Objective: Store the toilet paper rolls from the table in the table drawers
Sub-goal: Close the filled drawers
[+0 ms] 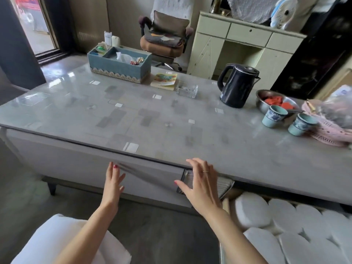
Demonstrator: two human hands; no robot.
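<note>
A: Desk [171, 119] top carries no rolls; toilet paper rolls [285, 221] sit packed in the open right drawer [225, 184], flat ends up, long axes vertical.
B: Hands?
A: Left hand [112, 184] and right hand [200, 184], fingers spread, holding nothing, at the middle drawer front [148, 174].
B: Risk?
A: Pushing fast could pinch fingers; a proud roll might jam the right drawer.

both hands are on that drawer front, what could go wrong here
1. The right hand lies at the corner of the drawer front, by the gap; fingers could get pinched as it closes.
2. The open drawer beside it is packed with toilet paper rolls; rolls standing high may jam under the table.
</note>
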